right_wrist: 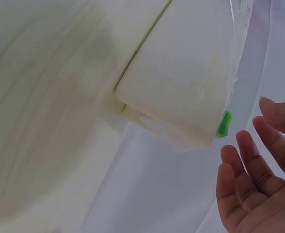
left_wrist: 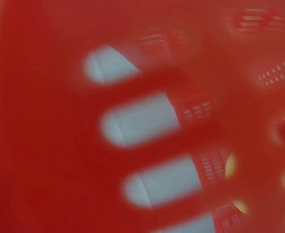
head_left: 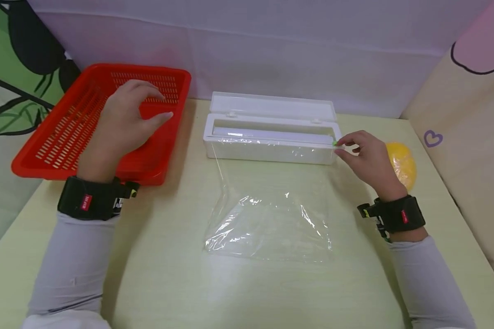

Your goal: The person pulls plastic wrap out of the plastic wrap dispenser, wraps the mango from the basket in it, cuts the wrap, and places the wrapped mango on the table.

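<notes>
Here we see, from the head camera, a pale green bench (head_left: pixel 169 274) with a white cling-film dispenser box (head_left: pixel 271 148) lying crosswise near its far edge, its hinged lid (head_left: pixel 271 106) folded back and open. A sheet of clear cling film (head_left: pixel 267 224) runs out of the front of the box and lies spread, slightly wrinkled, on the bench toward the person. At the right end of the box sits a small green slider (head_left: pixel 335 143). The right hand (head_left: pixel 370 160) is at that end, its fingers (head_left: pixel 347 137) loosely extended with the tips just beside the slider; in the right wrist view the slider (right_wrist: pixel 224 124) and the fingers (right_wrist: pixel 259 160) stand clearly apart, the palm open and gripping nothing. Just behind this hand, a yellow round object wrapped in film (head_left: pixel 402 164) rests on the bench. The left hand (head_left: pixel 125 121) hovers above a red perforated plastic basket (head_left: pixel 53 155) standing at the far left of the bench, well apart from the box; its fingers are gently curved and spread, holding nothing. The left wrist view shows only the blurred red slotted wall of the basket (left_wrist: pixel 60 145) at very close range. Both wrists carry black straps, and grey sleeves cover the forearms.
</notes>
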Tool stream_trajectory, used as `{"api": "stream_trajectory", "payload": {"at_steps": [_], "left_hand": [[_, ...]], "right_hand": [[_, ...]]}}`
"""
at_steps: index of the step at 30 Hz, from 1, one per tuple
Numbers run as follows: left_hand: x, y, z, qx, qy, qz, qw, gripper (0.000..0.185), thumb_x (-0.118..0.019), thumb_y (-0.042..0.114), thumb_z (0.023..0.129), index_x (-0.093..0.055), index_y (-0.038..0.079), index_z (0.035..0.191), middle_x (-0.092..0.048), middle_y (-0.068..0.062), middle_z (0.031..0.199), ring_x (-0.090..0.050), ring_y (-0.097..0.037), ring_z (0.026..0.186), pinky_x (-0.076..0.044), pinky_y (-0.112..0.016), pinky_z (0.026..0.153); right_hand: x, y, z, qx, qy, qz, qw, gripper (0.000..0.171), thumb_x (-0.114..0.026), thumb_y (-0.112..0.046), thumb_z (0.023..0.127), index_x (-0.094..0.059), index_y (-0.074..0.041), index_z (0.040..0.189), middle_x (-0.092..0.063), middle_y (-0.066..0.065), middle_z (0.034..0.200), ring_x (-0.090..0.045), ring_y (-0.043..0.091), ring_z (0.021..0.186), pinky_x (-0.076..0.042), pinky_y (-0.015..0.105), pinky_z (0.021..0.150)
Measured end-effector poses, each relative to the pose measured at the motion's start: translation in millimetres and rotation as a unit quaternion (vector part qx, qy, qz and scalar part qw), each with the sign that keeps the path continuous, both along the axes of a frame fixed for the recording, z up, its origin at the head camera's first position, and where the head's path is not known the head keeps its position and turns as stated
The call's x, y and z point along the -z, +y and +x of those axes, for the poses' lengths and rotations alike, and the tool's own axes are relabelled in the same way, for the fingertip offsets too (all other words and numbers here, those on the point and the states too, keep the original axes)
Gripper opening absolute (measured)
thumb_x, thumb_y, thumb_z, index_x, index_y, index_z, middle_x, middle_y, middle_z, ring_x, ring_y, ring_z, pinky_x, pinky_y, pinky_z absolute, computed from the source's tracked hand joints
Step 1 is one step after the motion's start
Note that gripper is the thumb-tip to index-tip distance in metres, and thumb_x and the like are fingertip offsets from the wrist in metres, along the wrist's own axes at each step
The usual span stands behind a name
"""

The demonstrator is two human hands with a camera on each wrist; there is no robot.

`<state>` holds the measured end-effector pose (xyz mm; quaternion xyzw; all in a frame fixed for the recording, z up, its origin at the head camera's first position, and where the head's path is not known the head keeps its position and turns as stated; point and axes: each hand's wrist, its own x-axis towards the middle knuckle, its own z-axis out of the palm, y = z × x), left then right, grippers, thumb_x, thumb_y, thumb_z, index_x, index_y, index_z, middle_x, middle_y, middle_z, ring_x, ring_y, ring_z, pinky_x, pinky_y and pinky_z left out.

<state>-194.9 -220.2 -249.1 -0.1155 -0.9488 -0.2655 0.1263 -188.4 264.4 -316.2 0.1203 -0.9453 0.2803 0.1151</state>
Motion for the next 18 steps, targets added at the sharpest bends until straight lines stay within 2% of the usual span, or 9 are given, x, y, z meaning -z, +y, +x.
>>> {"api": "stream_trajectory", "payload": {"at_steps": [5, 9, 15, 18], "left_hand": [[0.8, -13, -9.6, -0.017, -0.058, -0.036, 0.9975, 0.048, -0.067, 0.014, 0.092, -0.053, 0.001, 0.136, -0.043, -0.023, 0.146, -0.037, -0.042, 0.133, -0.036, -0.064, 0.105], [3.0, -22, -14.9, -0.019, -0.103, -0.057, 0.9928, 0.053, -0.066, 0.014, 0.091, -0.049, 0.001, 0.139, -0.038, -0.027, 0.148, -0.033, -0.046, 0.132, -0.036, -0.068, 0.103], [13.0, -36, -23.6, -0.034, -0.145, -0.065, 0.9868, 0.066, -0.07, 0.024, 0.09, -0.043, -0.001, 0.145, -0.041, -0.028, 0.141, -0.034, -0.046, 0.127, -0.04, -0.068, 0.098], [19.7, -45, -26.5, -0.037, -0.163, -0.072, 0.9834, 0.071, -0.072, 0.026, 0.088, -0.041, -0.002, 0.146, -0.041, -0.029, 0.139, -0.033, -0.047, 0.125, -0.042, -0.067, 0.095]], "right_hand": [[2.7, -1, -6.2, 0.002, -0.011, 0.001, 1.0, 0.024, -0.073, -0.013, 0.091, -0.068, 0.0, 0.111, -0.062, 0.016, 0.118, -0.056, 0.033, 0.108, -0.048, 0.045, 0.085], [4.5, -2, -11.1, -0.001, -0.022, 0.006, 1.0, 0.029, -0.074, -0.013, 0.09, -0.067, 0.0, 0.115, -0.059, 0.019, 0.125, -0.053, 0.036, 0.114, -0.046, 0.05, 0.088], [9.2, -4, -18.7, -0.014, -0.034, 0.009, 0.999, 0.035, -0.075, -0.012, 0.089, -0.065, 0.002, 0.12, -0.055, 0.022, 0.131, -0.048, 0.04, 0.124, -0.037, 0.056, 0.104], [12.2, -4, -21.6, -0.02, -0.038, 0.014, 0.999, 0.037, -0.075, -0.013, 0.089, -0.064, 0.002, 0.121, -0.052, 0.023, 0.134, -0.045, 0.042, 0.127, -0.034, 0.057, 0.107]]}}
